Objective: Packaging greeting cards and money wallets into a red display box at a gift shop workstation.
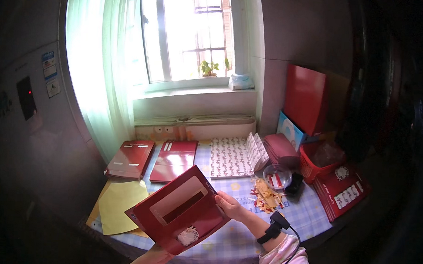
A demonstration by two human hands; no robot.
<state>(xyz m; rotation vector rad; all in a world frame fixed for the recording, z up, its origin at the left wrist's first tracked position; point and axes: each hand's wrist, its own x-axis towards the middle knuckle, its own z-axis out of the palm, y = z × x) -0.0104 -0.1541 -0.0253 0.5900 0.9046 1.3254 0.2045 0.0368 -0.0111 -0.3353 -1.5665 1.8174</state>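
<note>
A dark red printed cardboard folder [153, 206] with a long cut-out window and a white lacy ornament [188, 236] is held tilted above the table. My right hand [230, 205] grips its right edge, thumb on top. At the near edge my left hand [160, 256] supports the folder; its fingers are mostly hidden beneath it. Under the folder's left side lies a yellow paper sheet [119, 205]. Paper scraps [266, 196] in yellow and red are heaped on the checked tablecloth [292, 218], beyond my right forearm.
Stacked red cardboard pieces [130, 159] and another red stack [173, 160] stand at the back left. Patterned sheets [230, 155] lie mid-back. To the right are a clear plastic bowl [277, 176], a red basket [306, 166], and finished-looking red folders [340, 196].
</note>
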